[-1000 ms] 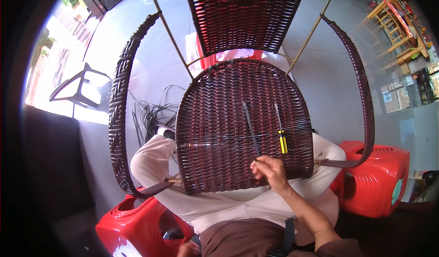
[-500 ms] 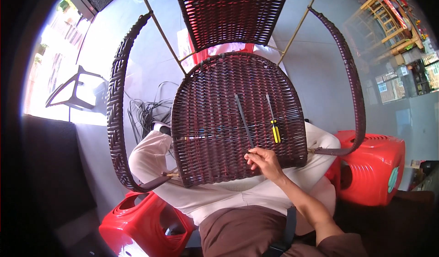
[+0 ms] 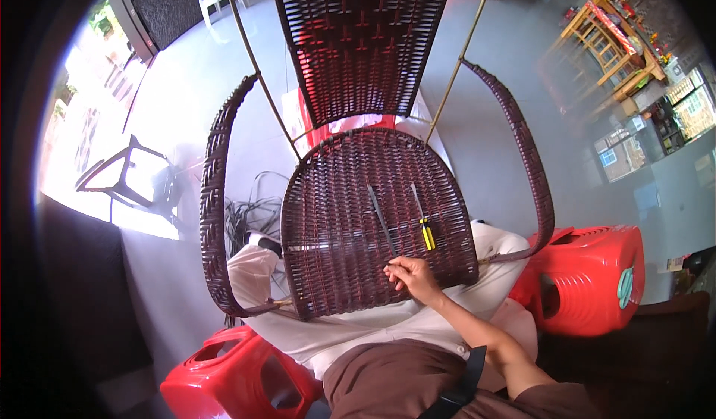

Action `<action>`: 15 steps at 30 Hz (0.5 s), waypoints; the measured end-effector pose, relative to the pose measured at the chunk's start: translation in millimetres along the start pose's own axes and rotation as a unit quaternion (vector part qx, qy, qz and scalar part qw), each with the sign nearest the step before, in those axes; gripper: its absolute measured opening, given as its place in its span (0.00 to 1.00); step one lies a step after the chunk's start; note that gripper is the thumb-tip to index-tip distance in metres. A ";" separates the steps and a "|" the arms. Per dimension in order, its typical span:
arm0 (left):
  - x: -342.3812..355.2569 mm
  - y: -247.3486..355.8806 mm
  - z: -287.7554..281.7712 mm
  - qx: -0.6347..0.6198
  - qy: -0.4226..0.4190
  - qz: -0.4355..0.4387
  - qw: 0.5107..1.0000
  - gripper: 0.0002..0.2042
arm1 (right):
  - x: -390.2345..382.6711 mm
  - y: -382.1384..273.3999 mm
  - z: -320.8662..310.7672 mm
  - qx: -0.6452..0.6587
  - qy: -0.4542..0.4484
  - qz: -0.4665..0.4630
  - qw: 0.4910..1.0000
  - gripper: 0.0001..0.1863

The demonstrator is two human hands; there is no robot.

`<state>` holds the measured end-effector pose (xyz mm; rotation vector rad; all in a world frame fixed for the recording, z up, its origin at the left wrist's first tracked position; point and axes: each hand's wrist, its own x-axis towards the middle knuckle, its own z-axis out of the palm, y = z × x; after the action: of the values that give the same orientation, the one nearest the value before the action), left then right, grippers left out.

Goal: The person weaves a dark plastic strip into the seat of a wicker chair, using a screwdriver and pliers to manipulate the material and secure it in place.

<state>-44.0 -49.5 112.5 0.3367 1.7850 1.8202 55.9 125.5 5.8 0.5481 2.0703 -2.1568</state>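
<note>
A dark brown woven chair seat [image 3: 343, 217] rests across my lap, its woven backrest [image 3: 358, 38] rising beyond it. My right hand [image 3: 414, 277] is over the near part of the seat, fingers pinched on the near end of a thin dark strip [image 3: 381, 216]. This strip lies along the weave and points away from me; its exact kind does not show. Just right of it lies a screwdriver [image 3: 426, 234] with a yellow and black handle, its shaft pointing away. My left hand is out of the picture.
Braided armrests [image 3: 216, 188] curve up on both sides. Red plastic stools [image 3: 589, 281] stand at my right and near left [image 3: 231, 374]. A heap of dark strips [image 3: 250, 217] lies on the floor left of the seat. Wooden furniture [image 3: 611, 46] stands far right.
The view has tilted, so the far part of the room shows more and the chair sits lower in the picture. My right hand keeps its pinch on the strip.
</note>
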 end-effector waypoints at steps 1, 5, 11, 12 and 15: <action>16.0 5.8 7.2 0.009 0.002 0.023 1.000 0.16 | 0.5 3.1 0.3 -0.002 0.000 0.001 1.000 0.09; 61.2 12.3 28.0 0.032 0.005 0.067 0.997 0.16 | 1.3 1.0 7.7 -0.009 0.011 -0.010 1.000 0.09; 87.8 10.4 51.5 0.032 -0.013 0.071 0.997 0.17 | 0.4 4.3 1.9 -0.035 0.030 -0.029 0.999 0.09; 88.4 10.2 53.0 0.031 -0.013 0.068 0.997 0.17 | 0.4 3.6 2.5 -0.034 0.031 -0.031 0.998 0.09; 86.5 8.3 49.8 0.024 -0.013 0.063 0.998 0.17 | -0.3 4.5 7.4 -0.020 0.028 -0.040 0.999 0.09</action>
<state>-88.7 40.0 106.9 0.4998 1.8300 1.8520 56.2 117.9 1.7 0.5373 2.1953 -2.1607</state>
